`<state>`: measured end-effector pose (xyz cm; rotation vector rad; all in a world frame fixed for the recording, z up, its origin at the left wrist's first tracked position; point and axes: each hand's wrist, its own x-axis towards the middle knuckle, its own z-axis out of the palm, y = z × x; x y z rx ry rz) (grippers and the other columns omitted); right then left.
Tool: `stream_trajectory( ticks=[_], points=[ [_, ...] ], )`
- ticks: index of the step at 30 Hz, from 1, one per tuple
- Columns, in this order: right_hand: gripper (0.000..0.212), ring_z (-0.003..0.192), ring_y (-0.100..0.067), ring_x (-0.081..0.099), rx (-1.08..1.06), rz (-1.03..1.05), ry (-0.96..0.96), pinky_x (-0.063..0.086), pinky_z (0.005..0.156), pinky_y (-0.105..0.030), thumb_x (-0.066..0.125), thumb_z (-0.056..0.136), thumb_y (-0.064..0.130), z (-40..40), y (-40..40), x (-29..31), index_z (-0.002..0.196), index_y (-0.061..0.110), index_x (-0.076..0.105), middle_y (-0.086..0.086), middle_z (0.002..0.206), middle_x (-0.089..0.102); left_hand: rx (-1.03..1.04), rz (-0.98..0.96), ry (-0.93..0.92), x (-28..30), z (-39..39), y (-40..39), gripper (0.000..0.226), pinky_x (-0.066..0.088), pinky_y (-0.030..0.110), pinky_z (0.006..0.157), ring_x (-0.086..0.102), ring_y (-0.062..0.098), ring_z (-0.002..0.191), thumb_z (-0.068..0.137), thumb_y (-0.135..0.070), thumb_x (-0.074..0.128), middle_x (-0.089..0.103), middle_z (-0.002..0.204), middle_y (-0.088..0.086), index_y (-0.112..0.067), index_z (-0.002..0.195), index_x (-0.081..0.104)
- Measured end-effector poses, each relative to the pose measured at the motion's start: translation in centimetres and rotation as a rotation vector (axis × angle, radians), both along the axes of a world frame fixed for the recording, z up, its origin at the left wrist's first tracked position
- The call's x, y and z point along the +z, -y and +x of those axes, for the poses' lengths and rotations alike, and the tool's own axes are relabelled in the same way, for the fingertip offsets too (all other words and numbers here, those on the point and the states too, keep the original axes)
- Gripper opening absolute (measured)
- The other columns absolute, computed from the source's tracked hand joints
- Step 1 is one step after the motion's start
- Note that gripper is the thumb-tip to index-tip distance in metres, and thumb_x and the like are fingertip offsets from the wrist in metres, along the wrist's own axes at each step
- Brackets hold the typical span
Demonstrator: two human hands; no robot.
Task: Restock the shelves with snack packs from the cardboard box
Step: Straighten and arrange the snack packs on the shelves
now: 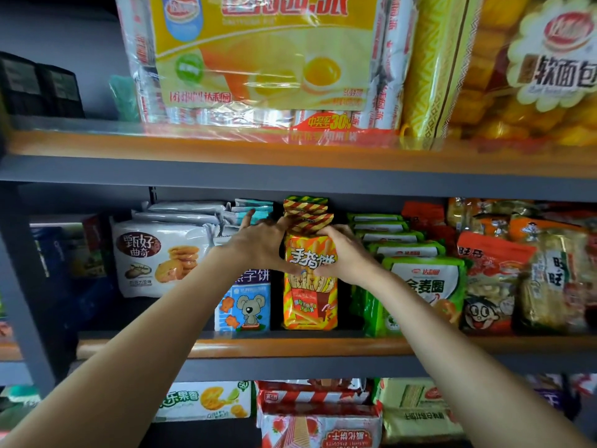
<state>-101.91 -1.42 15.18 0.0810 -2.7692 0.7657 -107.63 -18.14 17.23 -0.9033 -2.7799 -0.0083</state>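
Forearms enter from the bottom corners and converge at the middle shelf [290,345]. Left hand [261,245] and right hand [342,253] clasp an orange finger-biscuit pack [310,286] from either side near its upper half. Pack stands upright on the shelf, long axis vertical, printed face toward the camera, top seal up.

Left hand: thumb lies on the pack's front near the printed characters, index finger sticks up straight and free, remaining fingers curl toward the pack's left edge; their tips cannot be made out. Right hand: fingers wrap over the pack's top right corner, thumb on the front meeting the left thumb. Both hands grasp the pack.

Behind it, more packs of the same striped-top kind [307,215] stand in a row going back.

Just left of the pack, a blue koala biscuit pack [244,305], its top hidden by the left wrist. Further left, a white cookie bag [155,257]. Right, green cereal-ring bags [420,286], partly covered by the right forearm.

Top shelf holds a large yellow egg-cake bag [265,59], blurred and cut off above.
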Motion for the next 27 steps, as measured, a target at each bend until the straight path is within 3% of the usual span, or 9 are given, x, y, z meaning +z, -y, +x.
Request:
stream_trajectory(
  ticks=[4, 8, 14, 17, 20, 24, 27],
  points=[
    [0.105, 0.138, -0.031, 0.026, -0.004, -0.006, 0.146, 0.035, 0.106, -0.040, 0.079, 0.071, 0.016, 0.1, 0.9, -0.8, 0.147, 0.032, 0.009, -0.010, 0.151, 0.009, 0.032, -0.030, -0.019, -0.6, -0.5, -0.7, 0.102, -0.009, 0.049, 0.115, 0.037, 0.025, 0.134, 0.070, -0.064, 0.064, 0.053, 0.130, 0.009, -0.012, 0.145, 0.018],
    [0.093, 0.130, -0.032, 0.038, -0.051, -0.033, -0.007, 0.043, 0.098, -0.039, 0.078, 0.071, 0.008, -0.7, 1.5, -1.4, 0.142, 0.028, 0.023, -0.010, 0.144, 0.019, 0.053, 0.027, -0.061, -0.7, -1.1, -0.6, 0.098, -0.008, 0.048, 0.115, 0.034, 0.024, 0.135, 0.072, -0.058, 0.066, 0.051, 0.132, 0.010, -0.011, 0.143, 0.018],
    [0.089, 0.130, -0.032, 0.039, -0.064, 0.022, -0.079, 0.042, 0.100, -0.039, 0.077, 0.072, 0.008, -1.1, 1.7, -2.0, 0.141, 0.023, 0.024, -0.010, 0.148, 0.013, 0.070, 0.059, -0.080, -1.2, -1.4, -1.0, 0.092, -0.004, 0.051, 0.117, 0.033, 0.025, 0.137, 0.074, -0.053, 0.068, 0.049, 0.135, 0.008, -0.011, 0.140, 0.021],
    [0.100, 0.134, -0.031, 0.034, -0.049, -0.011, -0.042, 0.039, 0.103, -0.041, 0.078, 0.071, 0.011, -0.9, 1.1, -1.9, 0.146, 0.028, 0.013, -0.010, 0.149, 0.011, 0.034, 0.100, -0.092, -1.4, -1.4, -0.5, 0.089, -0.004, 0.050, 0.118, 0.031, 0.024, 0.138, 0.074, -0.059, 0.064, 0.048, 0.136, 0.006, -0.014, 0.139, 0.024],
    [0.111, 0.141, -0.034, 0.021, -0.063, -0.038, 0.004, 0.035, 0.106, -0.045, 0.078, 0.073, 0.015, -0.6, 0.9, -1.9, 0.148, 0.033, -0.003, -0.009, 0.155, -0.004, 0.023, 0.248, -0.100, -1.6, -1.0, 0.2, 0.077, -0.001, 0.047, 0.117, 0.033, 0.022, 0.137, 0.080, -0.062, 0.053, 0.051, 0.135, 0.006, -0.015, 0.137, 0.031],
    [0.100, 0.143, -0.035, 0.004, -0.100, 0.316, -0.280, 0.020, 0.114, -0.050, 0.073, 0.078, 0.030, 0.4, 1.7, -1.8, 0.149, 0.028, 0.003, -0.009, 0.156, -0.011, 0.021, 0.365, -0.231, -1.6, -0.6, 2.1, 0.049, 0.005, 0.042, 0.118, 0.038, 0.022, 0.133, 0.093, -0.049, 0.040, 0.054, 0.131, 0.008, -0.016, 0.130, 0.045],
    [0.102, 0.142, -0.038, -0.011, -0.019, 0.530, -0.251, 0.004, 0.114, -0.056, 0.073, 0.075, 0.040, 0.4, 3.3, -2.3, 0.149, 0.032, 0.003, -0.009, 0.156, -0.014, 0.000, 0.322, -0.301, -2.7, -0.1, 3.8, 0.073, 0.008, 0.045, 0.116, 0.038, 0.026, 0.131, 0.082, -0.066, 0.025, 0.053, 0.130, 0.008, -0.015, 0.129, 0.047]
  ],
)
